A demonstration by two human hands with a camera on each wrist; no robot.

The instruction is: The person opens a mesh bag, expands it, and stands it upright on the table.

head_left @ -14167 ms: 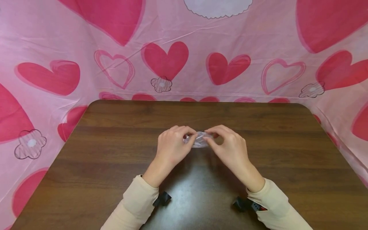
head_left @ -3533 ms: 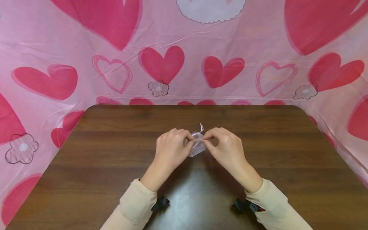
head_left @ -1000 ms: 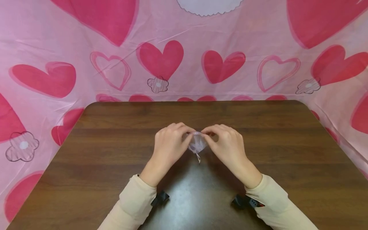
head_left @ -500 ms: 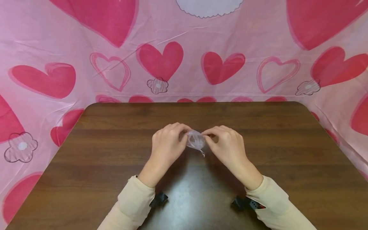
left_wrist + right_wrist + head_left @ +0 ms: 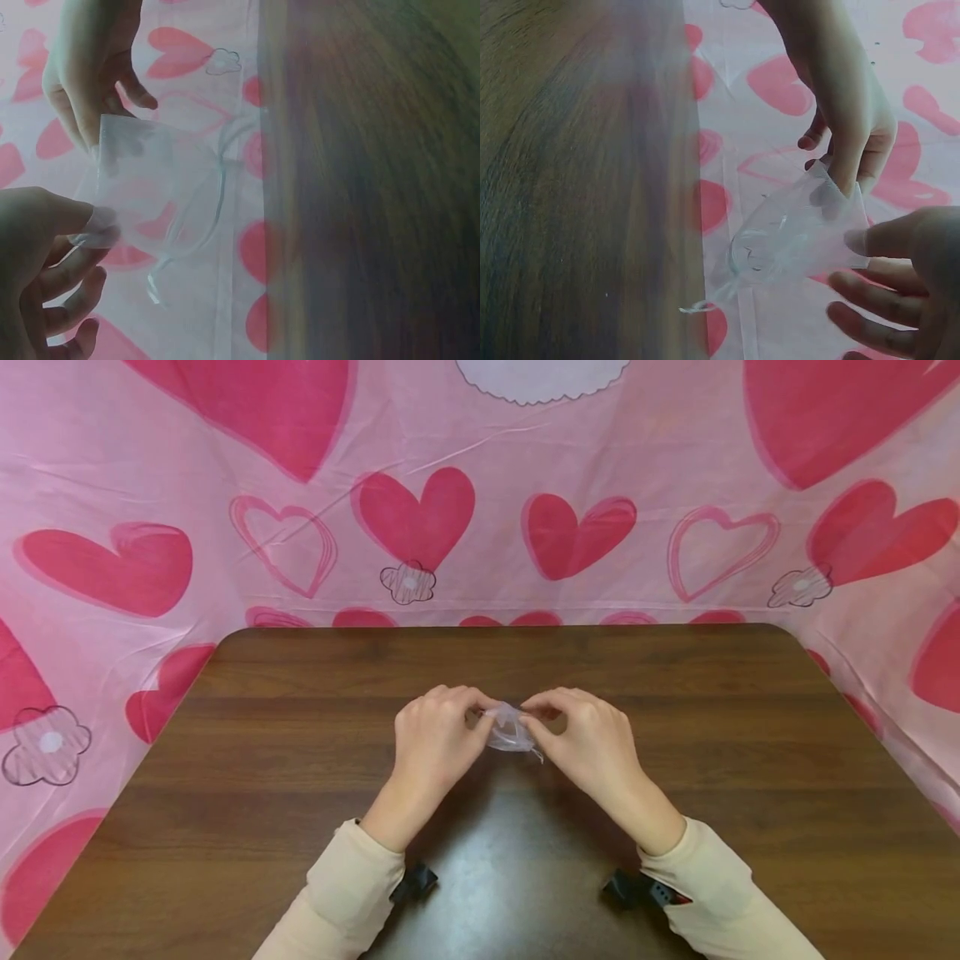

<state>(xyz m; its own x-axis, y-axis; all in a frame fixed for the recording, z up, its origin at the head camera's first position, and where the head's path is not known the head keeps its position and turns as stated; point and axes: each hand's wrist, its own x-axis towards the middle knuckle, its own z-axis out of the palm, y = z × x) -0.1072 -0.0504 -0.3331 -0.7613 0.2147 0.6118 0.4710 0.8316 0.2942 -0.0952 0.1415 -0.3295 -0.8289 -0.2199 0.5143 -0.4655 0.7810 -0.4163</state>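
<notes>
A small, sheer white drawstring pouch is stretched between both hands above the table. My left hand pinches one side of it between thumb and fingers. On the opposite side, my right hand pinches the fabric likewise. In the left wrist view the pouch hangs flat and see-through, a pale cord curving across it. From the right wrist, the pouch tapers to a gathered end with a short cord tail. A loop shows through the fabric; whether anything else is inside, I cannot tell.
A dark wood-grain table lies beneath the hands. Behind and at the sides hangs a pink cloth printed with hearts. Black wrist devices stick out from under both cream sleeves.
The pouch has been turned about between the fingers: its cord tail pointed away 3.5 s ago, then toward me, and now sticks out front right. Both hands keep pinching it.
</notes>
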